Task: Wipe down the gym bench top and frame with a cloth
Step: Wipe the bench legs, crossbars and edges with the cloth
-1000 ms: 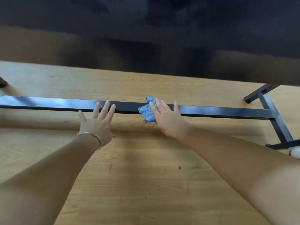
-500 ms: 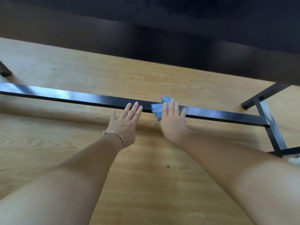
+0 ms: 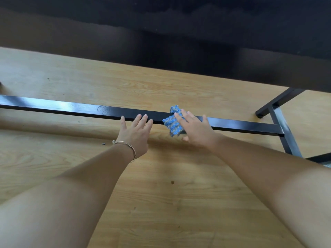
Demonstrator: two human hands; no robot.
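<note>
A long black metal frame bar (image 3: 71, 108) of the bench runs left to right low above the wooden floor. My right hand (image 3: 196, 130) presses a blue fluffy cloth (image 3: 172, 122) flat onto the bar, with the cloth draped over its near edge. My left hand (image 3: 137, 134), a thin bracelet on its wrist, rests just left of the cloth with spread fingers touching the bar's near edge. The dark underside of the bench top (image 3: 197, 33) fills the upper part of the view.
At the right the bar joins a black cross member and foot (image 3: 283, 126) of the frame. Light wooden floor (image 3: 161, 203) lies under and in front of the bar, with a small crumb of debris (image 3: 103, 143) by my left wrist.
My right hand has turned and spread flatter over the cloth on the bar, so more cloth shows. My left hand stays beside it, fingers on the bar. The camera view shifted slightly.
</note>
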